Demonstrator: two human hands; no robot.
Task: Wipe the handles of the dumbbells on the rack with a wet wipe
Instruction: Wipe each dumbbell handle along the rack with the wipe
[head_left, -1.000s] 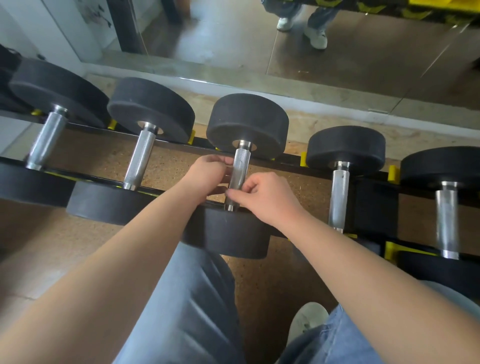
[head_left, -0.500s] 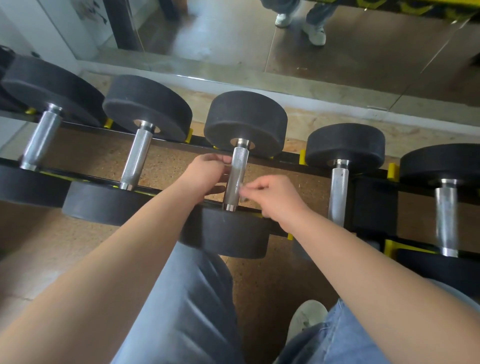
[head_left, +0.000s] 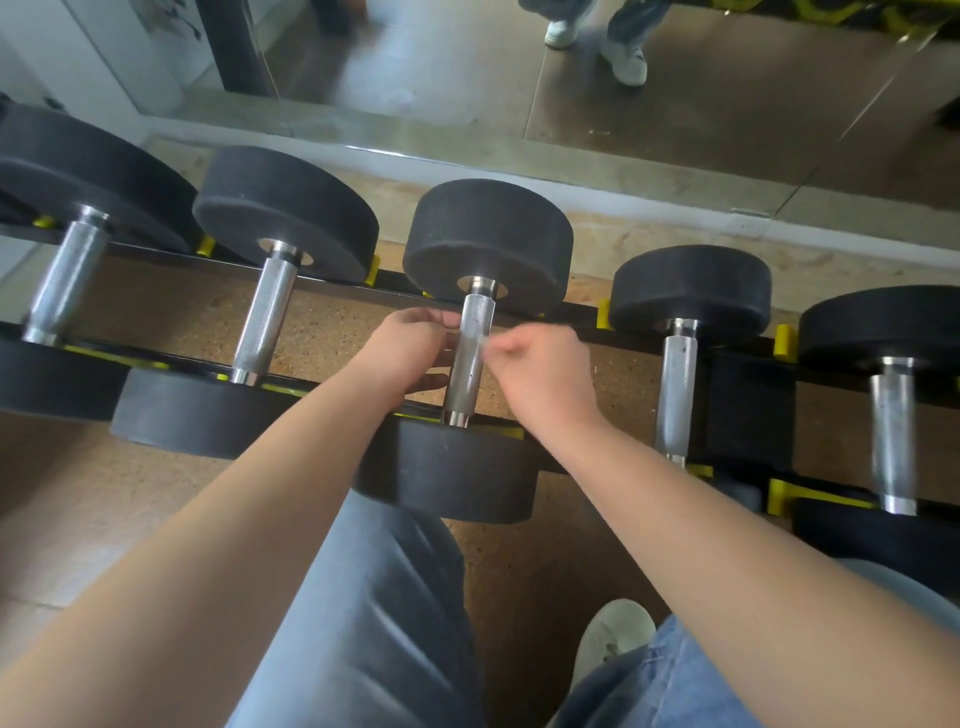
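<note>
Several dumbbells with black round heads and chrome handles lie side by side on a black and yellow rack (head_left: 586, 316). The middle dumbbell's handle (head_left: 471, 364) lies between my hands. My left hand (head_left: 402, 353) curls round it from the left, fingers over the top and thumb beneath. My right hand (head_left: 540, 376) is just right of the handle, fingers bunched and pinching a small pale scrap (head_left: 484, 347), seemingly the wet wipe, right beside the metal. The scrap is blurred and mostly hidden.
Neighbouring handles lie to the left (head_left: 265, 317) and right (head_left: 678, 389), with more dumbbells beyond on both sides. A floor-level mirror (head_left: 675, 104) runs behind the rack. My knees and a white shoe (head_left: 608, 644) are close under the rack's front.
My right hand has left the handle's lower end and moved up and slightly right, pinching the pale scrap. My left hand has stayed on the handle.
</note>
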